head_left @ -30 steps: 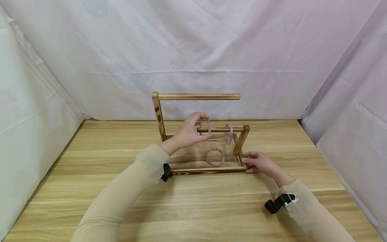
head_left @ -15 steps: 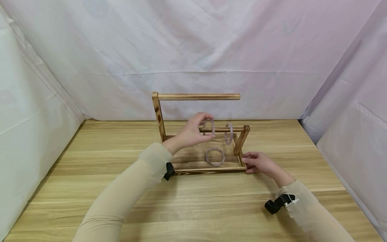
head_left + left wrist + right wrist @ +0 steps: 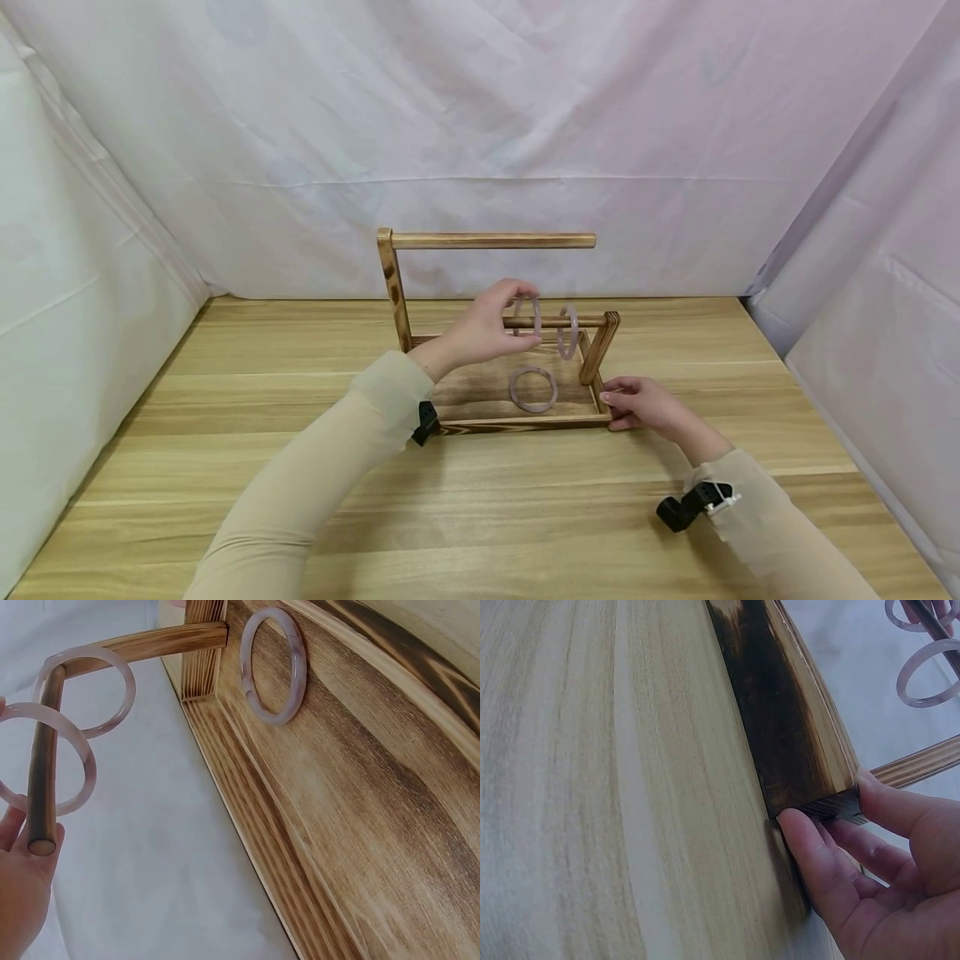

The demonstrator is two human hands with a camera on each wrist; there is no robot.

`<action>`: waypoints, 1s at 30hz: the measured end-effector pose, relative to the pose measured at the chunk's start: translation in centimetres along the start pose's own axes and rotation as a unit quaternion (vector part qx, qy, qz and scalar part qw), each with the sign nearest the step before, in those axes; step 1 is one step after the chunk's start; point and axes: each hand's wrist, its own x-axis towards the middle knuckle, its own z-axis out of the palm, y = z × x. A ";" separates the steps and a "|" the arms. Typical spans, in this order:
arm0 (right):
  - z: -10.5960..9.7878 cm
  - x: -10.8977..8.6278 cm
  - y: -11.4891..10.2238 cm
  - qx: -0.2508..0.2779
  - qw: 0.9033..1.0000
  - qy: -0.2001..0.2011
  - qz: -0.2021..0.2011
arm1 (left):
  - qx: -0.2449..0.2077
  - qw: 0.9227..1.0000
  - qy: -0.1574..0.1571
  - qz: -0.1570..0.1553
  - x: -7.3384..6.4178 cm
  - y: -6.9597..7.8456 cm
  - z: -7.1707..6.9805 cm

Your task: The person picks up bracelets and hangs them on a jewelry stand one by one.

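Note:
My left hand (image 3: 483, 327) pinches a pale lilac bangle (image 3: 537, 317) between thumb and fingers. That bangle stands upright around the lower rod (image 3: 551, 322) of a wooden stand (image 3: 517, 423), as the left wrist view also shows. Farther along the same rod hangs a second bangle (image 3: 129, 690), near the short post (image 3: 600, 350). A third bangle (image 3: 295, 671) lies flat on the stand's tray floor. At the tray's near right corner my right hand (image 3: 643, 403) grips the wooden edge, thumb and fingers on it in the right wrist view (image 3: 900, 862).
Above and behind the lower rod runs a longer upper rod (image 3: 495, 241), fixed to a tall post (image 3: 394, 287) at the left and free at its right end. The stand rests on a wood-grain table (image 3: 525, 517). White curtains (image 3: 480, 125) hang behind and at both sides.
My left hand has slid to the right along the lower rod with the bangle, closer to the hanging one. My right hand and the stand have stayed put.

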 end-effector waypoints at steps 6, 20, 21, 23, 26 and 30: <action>-0.1 0.0 0.0 -0.001 1.000 0.000 0.001 | 0.017 1.000 -0.004 -0.005 0.1 0.2 0.1; 0.0 0.1 0.1 0.006 1.000 0.002 -0.001 | 0.052 0.999 -0.007 -0.007 0.4 0.7 0.1; 0.0 0.1 0.1 0.007 1.000 0.001 -0.002 | 0.057 0.998 -0.007 -0.007 0.4 0.8 0.1; 0.0 0.1 0.1 0.005 1.000 0.001 -0.002 | 0.070 0.998 -0.007 -0.006 0.5 0.8 0.2; 0.0 0.0 0.1 0.003 1.000 0.001 -0.001 | 0.071 0.997 -0.010 -0.006 0.6 0.8 0.2; -0.1 0.0 0.1 0.001 1.000 0.001 0.001 | 0.056 0.998 -0.015 -0.014 0.7 0.8 0.3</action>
